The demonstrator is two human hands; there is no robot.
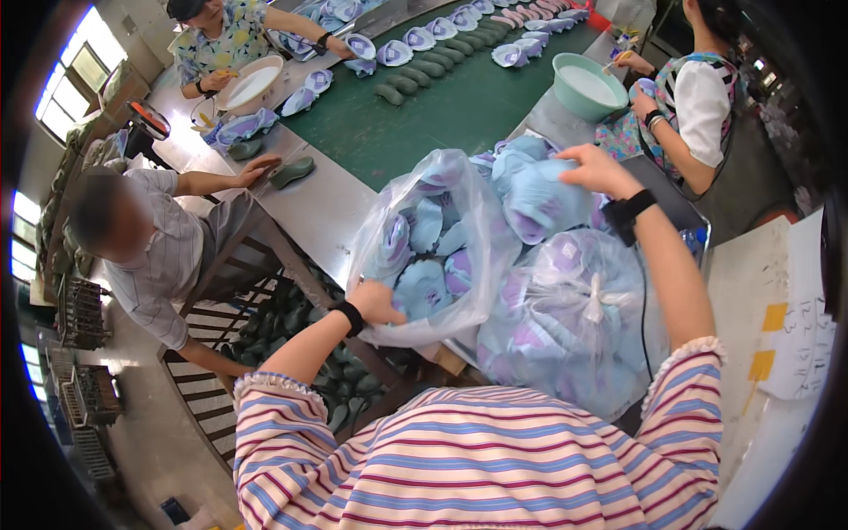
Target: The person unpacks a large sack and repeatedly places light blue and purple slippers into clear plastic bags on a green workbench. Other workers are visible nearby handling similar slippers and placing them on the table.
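Forearm (305, 346) slanting forward, the left hand (375, 303) curls closed on the near rim of a clear bag (486, 281), a dark wristband (352, 318) behind it. Just right of and beyond that grip, the bag's mouth gapes around blue-and-purple pieces (426, 287). Farther right sits a knotted bag (595, 305). Beyond it, the right hand (603, 170), back upward, angles inward, fingers gripping a pale-blue piece (546, 196) to its left.
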